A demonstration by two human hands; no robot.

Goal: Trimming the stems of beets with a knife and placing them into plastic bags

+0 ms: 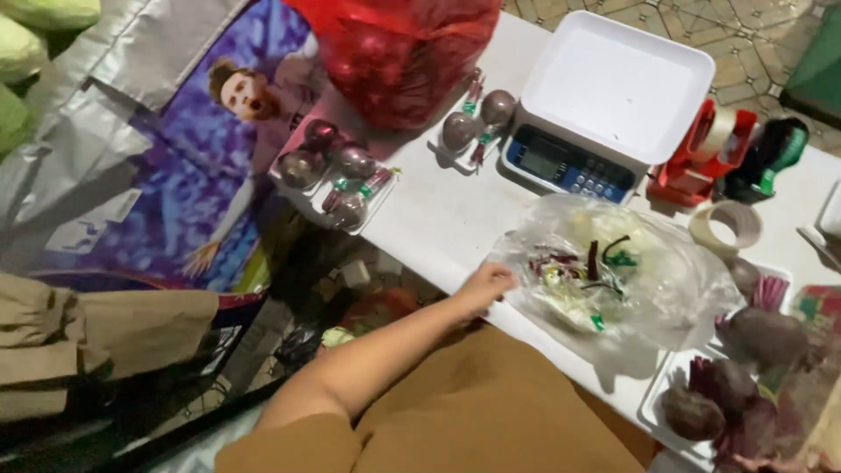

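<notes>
Brown cloth (491,412) covering the person's lap fills the near edge, and from it the left forearm runs up to the left hand (484,287). Its fingers are curled closed over the near edge of a clear plastic bag (613,271), pinching the film against the white table (438,210). Only this one hand shows; the right hand is out of view.

The bag lies crumpled on the table just in front of a white digital scale (604,105) and holds pale scraps, dark stems and bits of green. Right of the bag, a white foam tray (666,394) carries dark red beetroots (771,337) with purple stalks. Beyond the bag, beside the scale, stand a red tape dispenser (705,153) and a loose tape roll (725,226). Left of the scale sit small wrapped trays of beetroots (337,171), with a red mesh sack (403,52) behind them. Further left, a printed purple banner (193,166) hangs off the table's edge.
</notes>
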